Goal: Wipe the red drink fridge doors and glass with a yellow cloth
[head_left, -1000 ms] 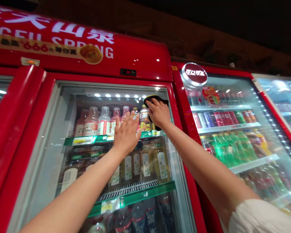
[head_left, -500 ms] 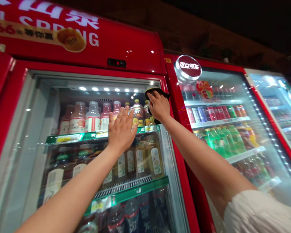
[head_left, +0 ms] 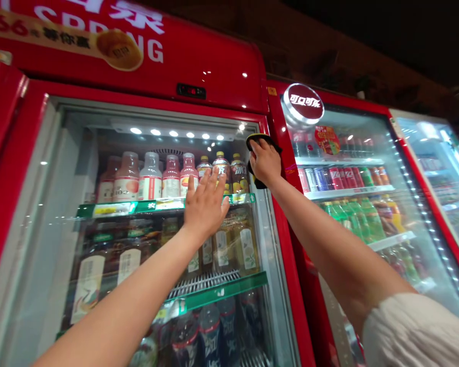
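Note:
My left hand (head_left: 205, 206) lies flat with fingers stretched against the glass door (head_left: 49, 265) of a red drinks fridge. Behind the glass near its fingertips stand yellow-capped bottles (head_left: 239, 173) on the top shelf. At the upper right corner of this door, my right hand (head_left: 266, 162) presses a black cloth with a yellow edge (head_left: 260, 137) on the red door frame. Its fingers lie over the cloth, which hangs partly below the hand. Part of the cloth is hidden under the palm.
Pink and white bottles (head_left: 151, 176) share the top shelf, with dark and pale tea bottles (head_left: 90, 275) below. On the right stands a second red fridge (head_left: 277, 117) with a round sign (head_left: 303, 103), holding cans and green bottles (head_left: 371, 219). A further lit fridge (head_left: 428, 127) is beyond it.
My right hand has moved right with the cloth, from the glass corner onto the red frame. My left hand stays flat on the glass, slightly lower relative to the top-shelf bottles. The view shifted slightly.

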